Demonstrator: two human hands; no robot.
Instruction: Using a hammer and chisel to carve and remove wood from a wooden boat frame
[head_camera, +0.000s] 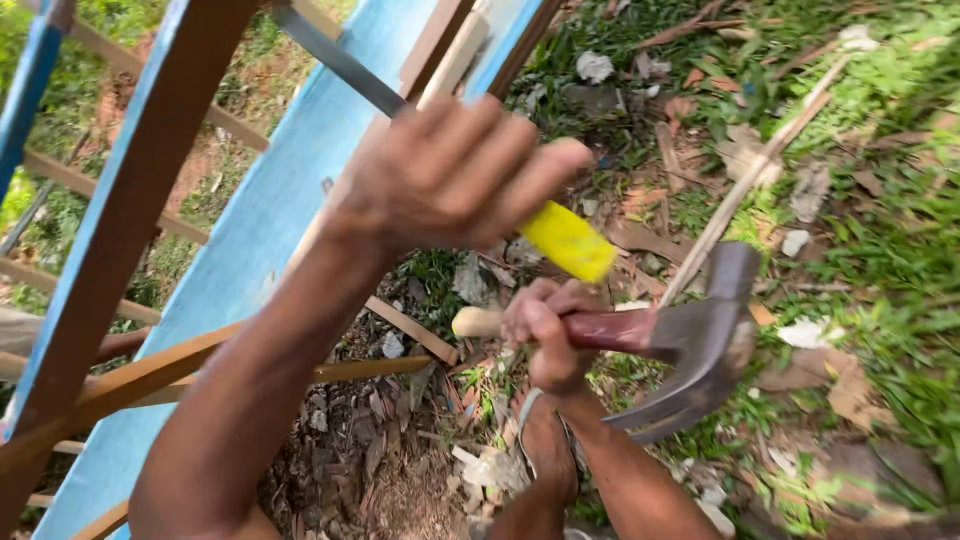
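My left hand (450, 175) is closed around a chisel (570, 242) with a yellow handle. Its flat metal blade (335, 60) points up and left, against the edge of a blue-painted board (260, 220). Just below, my right hand (545, 335) grips a claw hammer (700, 345) by its wooden handle, close to the head. The hammer's steel head lies to the right of the chisel's yellow end, a short gap away from it.
A brown wooden post (130, 200) and several thin battens (150, 375) cross the left side. Below lies ground with grass, dry leaves, wood chips and a long pale stick (750, 175). A wooden slat (410, 330) rests on the dirt.
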